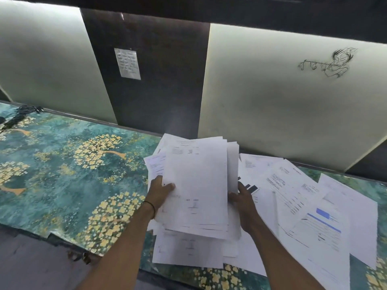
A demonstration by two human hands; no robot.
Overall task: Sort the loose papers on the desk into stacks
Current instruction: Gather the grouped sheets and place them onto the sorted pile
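Pinched by the left hand [160,190], clasped by the right hand [244,198], held above scattered white papers [293,185] right of centre: light, floppy, slippery white paper sheaf [196,176], best gripped at both long edges.

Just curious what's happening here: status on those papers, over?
Left hand and right hand grip a bundle of papers. Loose sheets lie unsorted on the desk, right side. Nothing in the way.

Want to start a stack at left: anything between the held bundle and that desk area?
Nothing visible. Left hand and right hand hold the bundle; the desk cover leftward bears only a far-corner cord.
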